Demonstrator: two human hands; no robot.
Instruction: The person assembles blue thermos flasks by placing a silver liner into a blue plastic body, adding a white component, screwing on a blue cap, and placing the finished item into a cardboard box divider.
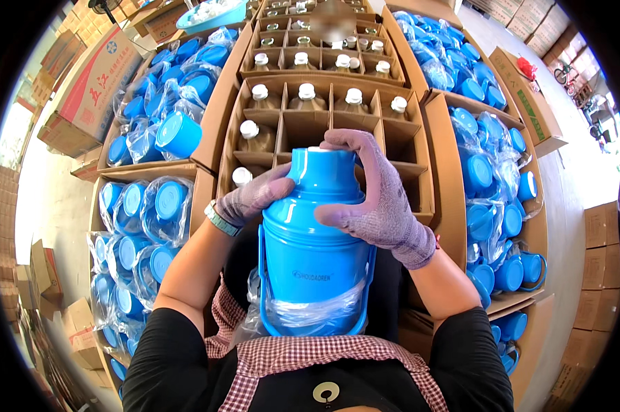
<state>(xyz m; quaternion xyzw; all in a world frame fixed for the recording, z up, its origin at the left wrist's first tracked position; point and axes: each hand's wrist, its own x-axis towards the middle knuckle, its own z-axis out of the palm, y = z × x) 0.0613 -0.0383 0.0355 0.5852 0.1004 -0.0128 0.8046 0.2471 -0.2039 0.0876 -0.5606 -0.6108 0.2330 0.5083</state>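
Head view: both gloved hands grasp 1 blue flask shell (314, 247), left hand (255, 196) on its shoulder, right hand (378, 199) wrapped over its neck. Beyond the grip stands a divided carton (420, 137) of white-capped glass liners (306, 93); plastic wrap (310, 317) bunches below it.

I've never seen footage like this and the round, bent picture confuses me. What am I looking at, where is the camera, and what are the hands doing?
There is no machine: a person wears a wide fisheye camera on the head, looking down, so straight edges bend. The left hand and right hand, both in grey knit gloves, grip the top of a blue plastic flask shell, which stands upright in the lap with a clear plastic bag around its base. Ahead is a divided cardboard box holding glass liners with white caps. Boxes on both sides hold bagged blue plastic parts.
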